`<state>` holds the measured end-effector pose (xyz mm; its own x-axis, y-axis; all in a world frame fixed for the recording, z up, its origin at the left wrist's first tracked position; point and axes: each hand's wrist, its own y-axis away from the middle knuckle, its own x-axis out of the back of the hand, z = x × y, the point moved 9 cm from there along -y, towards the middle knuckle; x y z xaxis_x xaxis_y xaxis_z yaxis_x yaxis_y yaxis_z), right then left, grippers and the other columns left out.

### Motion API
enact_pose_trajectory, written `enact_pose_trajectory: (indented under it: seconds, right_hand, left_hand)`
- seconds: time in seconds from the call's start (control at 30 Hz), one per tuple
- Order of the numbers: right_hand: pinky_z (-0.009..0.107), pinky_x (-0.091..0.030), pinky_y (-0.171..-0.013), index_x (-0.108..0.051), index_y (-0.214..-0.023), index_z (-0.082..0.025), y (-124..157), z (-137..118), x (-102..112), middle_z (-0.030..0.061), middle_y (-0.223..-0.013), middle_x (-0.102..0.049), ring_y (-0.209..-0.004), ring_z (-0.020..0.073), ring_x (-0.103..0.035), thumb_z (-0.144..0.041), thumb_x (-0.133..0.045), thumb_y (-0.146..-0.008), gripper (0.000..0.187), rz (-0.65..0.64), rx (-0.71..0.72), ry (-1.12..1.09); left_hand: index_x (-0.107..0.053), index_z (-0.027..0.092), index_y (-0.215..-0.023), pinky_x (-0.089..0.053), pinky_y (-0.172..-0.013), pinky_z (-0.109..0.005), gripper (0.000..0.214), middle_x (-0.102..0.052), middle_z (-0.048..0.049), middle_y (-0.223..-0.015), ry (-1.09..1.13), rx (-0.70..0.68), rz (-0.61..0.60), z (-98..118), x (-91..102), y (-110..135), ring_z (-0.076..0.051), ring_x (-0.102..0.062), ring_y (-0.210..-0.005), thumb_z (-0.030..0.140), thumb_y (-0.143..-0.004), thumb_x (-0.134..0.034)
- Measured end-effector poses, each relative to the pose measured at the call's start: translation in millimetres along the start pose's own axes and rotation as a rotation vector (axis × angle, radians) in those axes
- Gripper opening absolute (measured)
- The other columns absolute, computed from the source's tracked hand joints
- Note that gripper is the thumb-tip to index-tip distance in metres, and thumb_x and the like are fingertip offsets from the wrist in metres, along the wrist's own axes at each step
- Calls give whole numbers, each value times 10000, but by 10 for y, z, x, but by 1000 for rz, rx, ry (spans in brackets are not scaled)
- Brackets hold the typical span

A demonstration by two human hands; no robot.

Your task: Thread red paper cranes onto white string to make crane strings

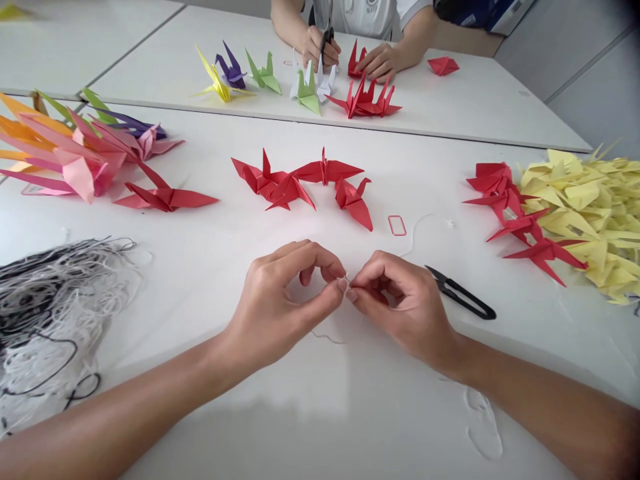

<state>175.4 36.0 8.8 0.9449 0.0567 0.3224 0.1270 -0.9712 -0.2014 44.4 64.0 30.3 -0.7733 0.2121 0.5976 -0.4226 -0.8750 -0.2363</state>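
Thumb and forefinger of my left hand (295, 287) pinch a thin white thread (347, 277), and my right hand (400, 300) pinches it close beside them. The fingertips nearly meet above the table. One length of the thread trails away behind my right hand, and loose loops lie below my right forearm. Black thread snips (465, 298) lie just right of my right hand. Beyond my hands sit several red origami cranes (300, 180), with a small red rectangular outline (397, 225) to their right.
Tangled black and white threads (55, 320) lie at left, below a pile of pink, orange and red cranes (85, 147). At right, red cranes (520, 213) border a yellow heap (590, 220). Across the table, a co-worker's hands (380, 63) are among more cranes, one with black scissors (327, 37).
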Motion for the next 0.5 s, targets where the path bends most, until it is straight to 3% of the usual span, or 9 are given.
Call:
enact_pose_trajectory:
  seconds: [0.5]
  right_hand:
    - [230, -380, -491, -561, -740, -200, 3, 22, -23, -37, -699, -549, -580, 83, -460, -126, -658, -850, 164, -23, -12, -31]
  left_hand:
    - [-619, 215, -727, -390, -516, -237, 138, -606, 37, -658, 24, -3, -2, 3, -22, 5, -106, -516, -608, 113, -816, -594]
